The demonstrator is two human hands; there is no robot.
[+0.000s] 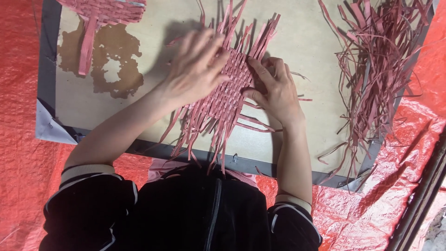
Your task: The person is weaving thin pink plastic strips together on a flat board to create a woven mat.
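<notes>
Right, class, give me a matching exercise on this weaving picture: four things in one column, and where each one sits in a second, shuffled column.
Things:
1. woven mat
2. loose strips
3. finished woven piece
4. red sheet

Places:
A. piled at the board's right side
B. under the board, on the floor
C. at the board's top left corner
D. mid-board, under both hands

The left hand lies flat on the mat; the right hand presses its right edge. The board is tan.

Pairs: 1-D, 2-A, 3-C, 4-B
</notes>
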